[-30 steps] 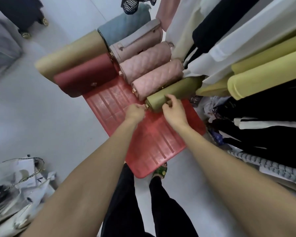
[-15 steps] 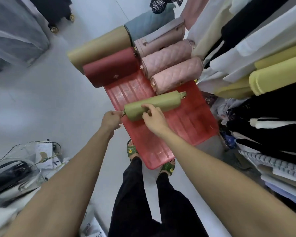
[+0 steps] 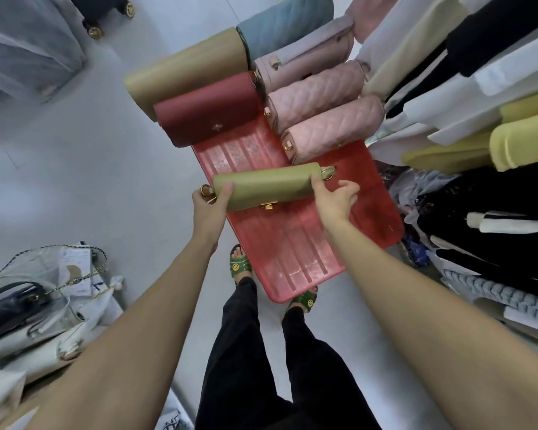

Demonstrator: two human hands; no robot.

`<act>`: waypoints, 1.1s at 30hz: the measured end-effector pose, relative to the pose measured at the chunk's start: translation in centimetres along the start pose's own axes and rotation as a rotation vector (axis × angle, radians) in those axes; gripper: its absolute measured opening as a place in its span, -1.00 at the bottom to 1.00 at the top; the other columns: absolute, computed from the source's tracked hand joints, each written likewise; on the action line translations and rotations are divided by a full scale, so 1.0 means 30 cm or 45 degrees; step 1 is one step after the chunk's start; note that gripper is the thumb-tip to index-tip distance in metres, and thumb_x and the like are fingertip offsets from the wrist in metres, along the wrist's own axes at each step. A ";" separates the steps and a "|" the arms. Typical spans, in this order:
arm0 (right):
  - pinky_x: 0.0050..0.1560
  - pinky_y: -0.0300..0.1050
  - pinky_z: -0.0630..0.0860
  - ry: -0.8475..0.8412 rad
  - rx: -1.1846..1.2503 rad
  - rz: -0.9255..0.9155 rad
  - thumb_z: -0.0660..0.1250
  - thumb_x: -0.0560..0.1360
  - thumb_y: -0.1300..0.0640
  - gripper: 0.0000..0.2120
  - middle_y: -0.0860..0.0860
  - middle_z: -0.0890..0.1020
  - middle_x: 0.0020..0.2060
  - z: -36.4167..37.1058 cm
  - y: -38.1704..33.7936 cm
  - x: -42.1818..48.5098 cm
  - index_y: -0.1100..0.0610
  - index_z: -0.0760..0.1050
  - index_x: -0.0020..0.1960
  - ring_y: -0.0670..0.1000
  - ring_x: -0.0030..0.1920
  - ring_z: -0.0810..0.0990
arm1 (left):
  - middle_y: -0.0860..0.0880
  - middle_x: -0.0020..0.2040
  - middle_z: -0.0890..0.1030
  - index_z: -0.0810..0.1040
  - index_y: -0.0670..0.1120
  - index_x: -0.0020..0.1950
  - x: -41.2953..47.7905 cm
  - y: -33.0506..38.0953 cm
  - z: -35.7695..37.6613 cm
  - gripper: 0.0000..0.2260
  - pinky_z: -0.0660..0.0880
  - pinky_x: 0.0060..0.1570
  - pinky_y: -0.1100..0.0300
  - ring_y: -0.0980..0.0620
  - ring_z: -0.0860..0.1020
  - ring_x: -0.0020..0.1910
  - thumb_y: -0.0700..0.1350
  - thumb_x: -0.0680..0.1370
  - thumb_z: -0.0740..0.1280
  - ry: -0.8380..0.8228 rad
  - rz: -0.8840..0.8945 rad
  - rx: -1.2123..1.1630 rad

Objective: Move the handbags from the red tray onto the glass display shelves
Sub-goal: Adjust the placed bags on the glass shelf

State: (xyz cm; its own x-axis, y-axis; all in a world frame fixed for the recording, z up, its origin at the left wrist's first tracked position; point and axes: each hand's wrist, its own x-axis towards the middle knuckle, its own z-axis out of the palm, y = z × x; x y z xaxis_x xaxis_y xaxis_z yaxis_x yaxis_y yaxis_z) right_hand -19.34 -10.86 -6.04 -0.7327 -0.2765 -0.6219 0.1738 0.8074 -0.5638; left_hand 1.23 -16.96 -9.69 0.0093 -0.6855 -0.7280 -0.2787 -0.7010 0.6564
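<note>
Olive handbag point(image 3: 267, 189) is out of the pink row now, held over the red tray point(image 3: 292, 249). My left hand point(image 3: 210, 201) fingers point(image 3: 225, 190) grip one end, right hand point(image 3: 336, 197) pinches the other. Ready to carry to a shelf.

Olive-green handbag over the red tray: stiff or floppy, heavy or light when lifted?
Probably stiff: the olive-green handbag spans straight, without sagging, with the left hand and right hand holding only its ends. Likely light, as that end grip suffices. Its smooth surface may be slippery.
</note>
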 end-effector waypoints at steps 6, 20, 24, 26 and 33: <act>0.39 0.13 0.46 -0.428 0.160 0.131 0.38 0.56 -0.20 -0.43 -0.06 0.47 0.30 0.029 -0.010 0.071 0.05 0.33 0.44 -0.05 0.25 0.46 | 0.08 0.17 0.46 0.34 -0.05 0.27 0.084 0.028 -0.022 -0.49 0.37 0.28 0.08 0.06 0.45 0.23 0.26 0.54 0.36 -0.021 -0.050 -0.073; 0.36 -0.06 0.44 -0.323 0.068 -0.077 0.33 0.56 -0.29 -0.50 0.01 0.54 0.24 0.112 -0.048 0.059 0.00 0.27 0.28 -0.01 0.25 0.53 | 0.10 0.15 0.51 0.39 0.03 0.04 0.174 0.111 -0.056 -0.51 0.46 0.25 -0.03 0.09 0.52 0.23 0.44 0.48 0.24 -0.049 -0.123 -0.250; 0.40 0.11 0.44 -0.353 0.038 -0.043 0.19 0.49 -0.46 -0.49 0.00 0.56 0.26 0.102 -0.062 0.026 -0.09 0.32 0.19 0.04 0.25 0.55 | 0.10 0.29 0.49 0.37 0.07 0.28 0.149 0.123 -0.073 -0.46 0.45 0.27 -0.08 0.05 0.47 0.33 0.45 0.54 0.09 -0.081 -0.143 -0.287; 0.41 0.15 0.44 -0.365 0.051 -0.035 0.11 0.39 -0.55 -0.44 -0.07 0.56 0.23 0.096 -0.086 0.005 -0.15 0.34 0.13 0.03 0.27 0.55 | 0.08 0.32 0.46 0.34 0.09 0.31 0.140 0.123 -0.089 -0.48 0.38 0.33 -0.19 0.01 0.43 0.36 0.43 0.57 0.04 -0.069 -0.145 -0.276; 0.46 0.20 0.38 -0.400 -0.001 -0.165 -0.02 0.22 -0.70 0.10 0.04 0.40 0.51 0.070 -0.255 -0.065 -0.09 0.23 0.58 0.13 0.45 0.43 | 0.01 0.46 0.40 0.28 0.05 0.48 0.018 0.179 -0.160 -0.43 0.21 0.40 -0.40 -0.08 0.41 0.37 0.38 0.61 -0.01 0.013 -0.095 -0.425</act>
State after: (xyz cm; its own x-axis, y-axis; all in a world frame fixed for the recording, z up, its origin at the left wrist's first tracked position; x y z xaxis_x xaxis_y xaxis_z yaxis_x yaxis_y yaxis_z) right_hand -17.87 -17.58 -1.67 -0.5098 -0.5240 -0.6823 0.0919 0.7553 -0.6488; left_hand 4.33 -22.03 -5.61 0.0276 -0.6303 -0.7759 0.0526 -0.7742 0.6308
